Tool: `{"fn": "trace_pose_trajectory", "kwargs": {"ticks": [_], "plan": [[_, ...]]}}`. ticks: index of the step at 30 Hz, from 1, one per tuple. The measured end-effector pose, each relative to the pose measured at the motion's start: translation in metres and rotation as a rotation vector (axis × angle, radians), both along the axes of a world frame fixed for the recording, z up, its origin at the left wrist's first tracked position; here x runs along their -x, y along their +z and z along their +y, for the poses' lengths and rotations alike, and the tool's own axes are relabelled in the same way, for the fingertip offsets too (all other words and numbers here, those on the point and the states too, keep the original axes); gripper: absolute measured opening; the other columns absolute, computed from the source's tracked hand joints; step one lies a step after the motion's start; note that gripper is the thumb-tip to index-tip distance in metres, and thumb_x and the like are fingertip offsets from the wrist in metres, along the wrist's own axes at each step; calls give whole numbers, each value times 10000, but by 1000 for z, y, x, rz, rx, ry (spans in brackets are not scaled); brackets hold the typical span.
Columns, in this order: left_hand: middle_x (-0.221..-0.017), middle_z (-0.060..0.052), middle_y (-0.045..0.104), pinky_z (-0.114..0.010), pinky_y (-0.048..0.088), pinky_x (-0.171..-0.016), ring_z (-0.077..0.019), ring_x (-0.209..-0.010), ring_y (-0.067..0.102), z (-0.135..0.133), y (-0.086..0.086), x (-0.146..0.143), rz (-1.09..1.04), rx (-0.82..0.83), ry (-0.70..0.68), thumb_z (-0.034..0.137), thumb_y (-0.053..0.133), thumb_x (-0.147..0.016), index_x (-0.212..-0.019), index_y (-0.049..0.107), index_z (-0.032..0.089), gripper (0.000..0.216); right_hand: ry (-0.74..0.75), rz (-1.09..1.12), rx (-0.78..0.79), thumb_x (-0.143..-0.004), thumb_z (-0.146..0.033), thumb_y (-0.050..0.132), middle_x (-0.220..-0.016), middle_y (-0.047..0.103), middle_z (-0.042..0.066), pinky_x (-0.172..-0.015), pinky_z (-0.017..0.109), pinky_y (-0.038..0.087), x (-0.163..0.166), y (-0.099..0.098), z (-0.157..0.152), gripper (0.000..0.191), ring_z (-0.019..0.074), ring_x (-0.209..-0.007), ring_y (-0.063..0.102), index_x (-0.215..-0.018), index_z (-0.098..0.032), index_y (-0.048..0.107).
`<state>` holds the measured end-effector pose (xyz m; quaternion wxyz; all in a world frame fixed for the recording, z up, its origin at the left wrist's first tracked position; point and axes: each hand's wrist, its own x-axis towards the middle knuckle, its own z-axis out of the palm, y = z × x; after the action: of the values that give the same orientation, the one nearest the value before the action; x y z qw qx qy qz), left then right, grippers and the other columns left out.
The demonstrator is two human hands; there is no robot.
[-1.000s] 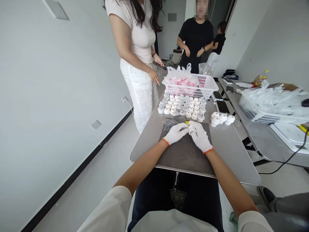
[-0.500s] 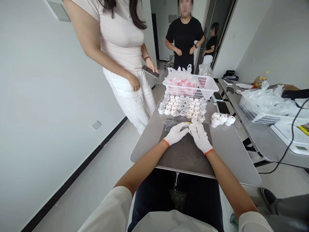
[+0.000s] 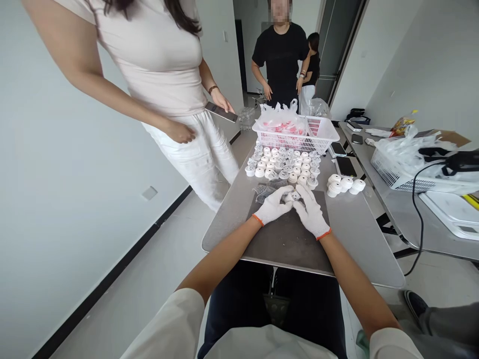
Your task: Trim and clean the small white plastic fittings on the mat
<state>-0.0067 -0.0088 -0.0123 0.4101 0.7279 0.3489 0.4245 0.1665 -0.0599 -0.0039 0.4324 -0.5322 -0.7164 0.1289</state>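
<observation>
In white knit gloves with orange cuffs, my left hand [image 3: 276, 205] and my right hand [image 3: 310, 213] meet over a dark mat [image 3: 288, 244]. Between their fingertips is a small white roll [image 3: 292, 196], gripped from both sides and partly hidden by the fingers. Grey mesh-like pieces [image 3: 265, 192] lie just beyond my left hand. Ahead of both hands stand rows of white rolls [image 3: 272, 160], some with a clear, crinkled wrapping. To the right of my right hand, several more white rolls [image 3: 346, 184] are grouped, some stacked.
A white basket [image 3: 322, 142] with plastic bags stands behind the rows; phones [image 3: 345, 167] lie beside it. On the right-hand table are another basket [image 3: 392, 172] and a black cable [image 3: 422, 224]. A person in white trousers [image 3: 187, 164] stands at the left edge, holding a phone.
My left fingers have closed in on the roll, which now sits between both hands and slightly further left. The person at the left has moved nearer; the cable at the right has shifted.
</observation>
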Motion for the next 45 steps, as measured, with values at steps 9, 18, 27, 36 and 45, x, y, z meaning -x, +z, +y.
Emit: {"fn": "trace_pose_trajectory", "kwargs": {"ticks": [9, 18, 27, 36, 45], "plan": [[-1357, -126, 617, -400, 457, -1140, -234, -1270, 589, -2, 3, -1, 7, -109, 49, 196, 691, -792, -1280, 582, 156, 502, -56, 50, 69, -929, -355, 563, -1478, 529, 46, -1204, 441, 395, -6, 0, 8, 470, 232, -1387, 497, -1386, -260, 613], [-1439, -100, 580, -420, 401, -1184, -252, -1329, 551, 2, -4, 2, 167, -149, 16, 315, 735, -794, -1415, 518, 207, 667, -35, 72, 41, -869, -356, 664, -1476, 528, 44, -1192, 415, 417, -6, 5, 4, 450, 241, -1353, 529, -1308, -260, 681], [-1308, -91, 658, -386, 470, -1090, -254, -1194, 626, 1, 3, 1, 275, -204, 41, 305, 728, -769, -1365, 575, 203, 624, 22, 47, 81, -882, -321, 627, -1446, 550, 29, -1182, 413, 428, -4, 8, 2, 382, 227, -1314, 555, -1254, -278, 702], [-1174, -64, 708, -372, 513, -1007, -248, -1046, 671, -1, 3, 1, 304, -181, 59, 303, 715, -759, -1309, 620, 216, 565, 31, 21, 78, -943, -399, 574, -1468, 528, 23, -1176, 397, 420, -5, 8, 1, 366, 213, -1339, 529, -1278, -299, 682], [-1288, -53, 666, -389, 487, -1083, -259, -1173, 634, -5, 9, 1, 349, -211, 95, 282, 722, -725, -1397, 568, 263, 690, 17, 121, 22, -974, -417, 497, -1294, 639, 67, -1164, 405, 408, -5, 9, 2, 324, 213, -1246, 578, -1141, -242, 712]]}}
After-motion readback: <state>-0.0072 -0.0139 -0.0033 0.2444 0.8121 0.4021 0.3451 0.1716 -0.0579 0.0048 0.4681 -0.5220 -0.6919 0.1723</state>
